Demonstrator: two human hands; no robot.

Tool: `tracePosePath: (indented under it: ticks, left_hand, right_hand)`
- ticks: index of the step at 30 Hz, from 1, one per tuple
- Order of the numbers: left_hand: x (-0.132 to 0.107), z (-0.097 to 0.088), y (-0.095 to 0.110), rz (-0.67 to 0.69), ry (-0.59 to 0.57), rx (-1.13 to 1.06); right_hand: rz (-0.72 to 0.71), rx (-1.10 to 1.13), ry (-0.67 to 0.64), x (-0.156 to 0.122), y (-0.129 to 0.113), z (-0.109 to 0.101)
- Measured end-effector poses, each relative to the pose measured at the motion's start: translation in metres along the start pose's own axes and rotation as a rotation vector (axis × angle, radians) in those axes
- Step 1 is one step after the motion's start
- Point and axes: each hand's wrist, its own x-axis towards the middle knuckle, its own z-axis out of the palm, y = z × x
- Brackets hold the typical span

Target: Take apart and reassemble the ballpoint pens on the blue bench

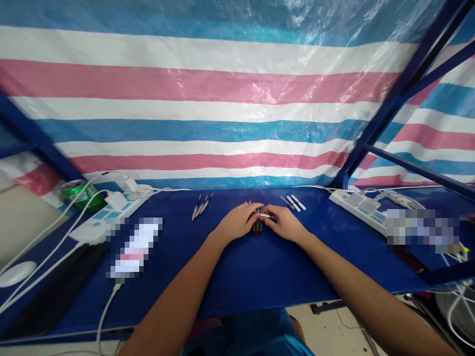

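Note:
Both my hands meet over the blue tabletop [230, 282]. A slim white-and-black pen [265, 215] lies sideways between them. My right hand [285, 223] pinches its dark right end. At the pen's pale left end, the bent fingers of my left hand [237, 220] close in; their exact grip is partly hidden. Just below the fingertips, several dark pen parts [257, 228] lie side by side on the table, their upper ends covered by my hands. Left of my left hand sit grey-and-black pen pieces [202, 207]. Several white tubes [296, 203] rest beyond my right hand.
A phone [137, 247] with a charging cable lies at the left, near a white power strip [111, 215] and a green can [83, 195]. Another power strip [361, 210] with cables is at the right. Blue metal posts [386, 109] and a striped sheet [222, 109] enclose the back.

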Motion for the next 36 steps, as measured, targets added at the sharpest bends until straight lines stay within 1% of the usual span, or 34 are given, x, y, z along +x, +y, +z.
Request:
tracePosePath:
  ticks: [9,24,30,36]
  left_hand:
    - [0.0002,0.0001,0.0035,0.030,0.010,-0.012]
    - [0.0006,-0.0029,0.0064,-0.017,-0.005,-0.002]
    - [0.0026,-0.0054,0.0086,0.019,-0.029,-0.004]
    - [0.0032,-0.0053,0.0086,0.018,-0.027,-0.002]
  right_hand:
    - [0.001,-0.025,0.001,-0.0006,0.0006,0.0012]
    - [-0.004,-0.060,-0.041,-0.0007,-0.0038,-0.0013]
    - [0.004,-0.072,-0.067,-0.0011,-0.0050,-0.0021]
    - [-0.001,-0.093,-0.075,-0.0011,-0.0032,-0.0018]
